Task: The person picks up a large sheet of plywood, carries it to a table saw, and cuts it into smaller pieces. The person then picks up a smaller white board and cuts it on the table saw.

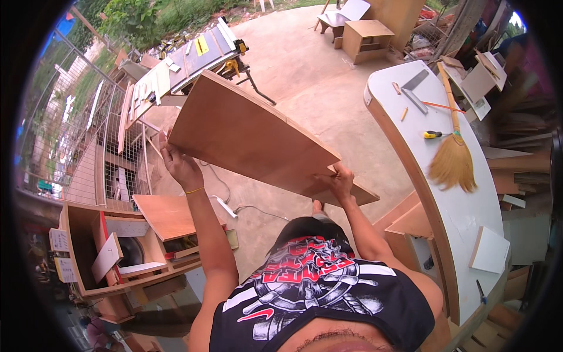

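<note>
left hand (180,166), right hand (340,182) hold plywood (249,141) (tilted)

That long brown board (246,138) is up in midair, tilted, its broad face flat, its far edge paler.

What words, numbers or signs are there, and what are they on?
I can't copy words out, but here's where they are:
Black shirt: big red letters and a small red mark.
White box at far left: dark print, mostly too small to read.
Wooden board in both hands: no writing I can make out.
</note>
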A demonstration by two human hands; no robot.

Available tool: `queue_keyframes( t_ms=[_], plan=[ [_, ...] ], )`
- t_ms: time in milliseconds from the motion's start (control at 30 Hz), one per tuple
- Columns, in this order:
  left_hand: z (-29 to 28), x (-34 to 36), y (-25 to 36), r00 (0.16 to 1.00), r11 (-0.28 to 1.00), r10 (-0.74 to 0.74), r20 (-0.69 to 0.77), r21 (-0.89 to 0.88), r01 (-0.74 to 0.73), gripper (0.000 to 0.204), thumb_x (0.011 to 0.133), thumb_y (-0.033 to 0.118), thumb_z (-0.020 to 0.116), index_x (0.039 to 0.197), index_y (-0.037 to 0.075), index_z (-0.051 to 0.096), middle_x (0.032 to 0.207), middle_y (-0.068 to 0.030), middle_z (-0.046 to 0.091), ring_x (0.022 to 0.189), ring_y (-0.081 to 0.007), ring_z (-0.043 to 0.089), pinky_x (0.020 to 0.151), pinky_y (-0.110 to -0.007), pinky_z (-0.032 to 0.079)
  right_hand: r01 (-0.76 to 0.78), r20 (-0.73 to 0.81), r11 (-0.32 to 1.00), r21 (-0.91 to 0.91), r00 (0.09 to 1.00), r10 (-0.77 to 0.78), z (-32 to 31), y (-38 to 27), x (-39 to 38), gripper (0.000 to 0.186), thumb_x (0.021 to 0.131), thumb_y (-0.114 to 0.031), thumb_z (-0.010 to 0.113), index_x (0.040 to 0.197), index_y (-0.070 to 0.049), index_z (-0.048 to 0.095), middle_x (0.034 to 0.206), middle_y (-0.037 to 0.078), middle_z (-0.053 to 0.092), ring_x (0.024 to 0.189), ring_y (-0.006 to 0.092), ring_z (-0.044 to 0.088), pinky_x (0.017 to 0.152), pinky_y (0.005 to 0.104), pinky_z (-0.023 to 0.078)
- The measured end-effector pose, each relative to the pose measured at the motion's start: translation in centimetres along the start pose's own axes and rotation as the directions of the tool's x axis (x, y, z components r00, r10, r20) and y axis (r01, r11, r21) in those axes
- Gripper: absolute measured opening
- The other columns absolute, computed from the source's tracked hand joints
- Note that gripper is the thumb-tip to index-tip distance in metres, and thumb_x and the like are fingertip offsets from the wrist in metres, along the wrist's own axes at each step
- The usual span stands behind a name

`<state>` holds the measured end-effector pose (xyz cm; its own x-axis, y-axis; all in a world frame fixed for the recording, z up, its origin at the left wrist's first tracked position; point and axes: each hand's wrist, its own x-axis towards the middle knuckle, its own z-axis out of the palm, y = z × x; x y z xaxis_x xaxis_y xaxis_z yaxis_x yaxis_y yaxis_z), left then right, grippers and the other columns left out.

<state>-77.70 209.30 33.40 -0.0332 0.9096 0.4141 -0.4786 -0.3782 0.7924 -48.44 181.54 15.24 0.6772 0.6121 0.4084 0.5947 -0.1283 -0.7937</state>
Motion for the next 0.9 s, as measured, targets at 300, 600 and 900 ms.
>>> queue_keyframes(
  t_ms=[300, 600, 900],
  plan=[
    [3.7, 4.6, -4.2, 0.933, 0.971, -0.051, -0.355, 0.200, 0.129, 0.054, 0.107, 0.029, 0.052, 0.153, 0.006, 0.036, 0.148, -0.0089, 0.049, 0.132, -0.0197, 0.050, 0.109, -0.039, 0.042, 0.033, 0.214, 0.999, -0.005, 0.976, -0.031, 7.5, 0.8, 14.7, 0.051, 0.061, -0.040, 0.096, 0.070, -0.007, 0.058, 0.061, 0.009, 0.061, 0.052, 0.0207, 0.056, 0.052, 0.0345, 0.045],
    [2.1, -2.2, -14.4, 0.941, 0.887, -0.202, -0.273, 0.357, 0.294, 0.066, 0.104, 0.040, 0.057, 0.154, 0.002, 0.036, 0.152, -0.0131, 0.045, 0.137, -0.0202, 0.045, 0.111, -0.033, 0.040, 0.022, 0.359, 0.967, 0.254, 0.926, -0.116, 18.2, -4.1, 24.6, 0.049, 0.063, -0.036, 0.096, 0.076, -0.006, 0.059, 0.064, 0.009, 0.066, 0.056, 0.0171, 0.063, 0.054, 0.0333, 0.048],
    [-5.0, -5.3, -23.0, 0.918, 0.641, -0.200, -0.342, 0.663, 0.387, 0.069, 0.107, 0.045, 0.047, 0.157, 0.001, 0.028, 0.154, -0.0183, 0.044, 0.134, -0.0257, 0.050, 0.108, -0.037, 0.040, -0.385, 0.593, 0.689, 0.614, 0.802, -0.080, 35.5, -16.2, 28.2, 0.040, 0.076, -0.032, 0.090, 0.097, -0.004, 0.070, 0.083, 0.005, 0.075, 0.072, 0.0120, 0.069, 0.066, 0.0305, 0.055]
  ],
)
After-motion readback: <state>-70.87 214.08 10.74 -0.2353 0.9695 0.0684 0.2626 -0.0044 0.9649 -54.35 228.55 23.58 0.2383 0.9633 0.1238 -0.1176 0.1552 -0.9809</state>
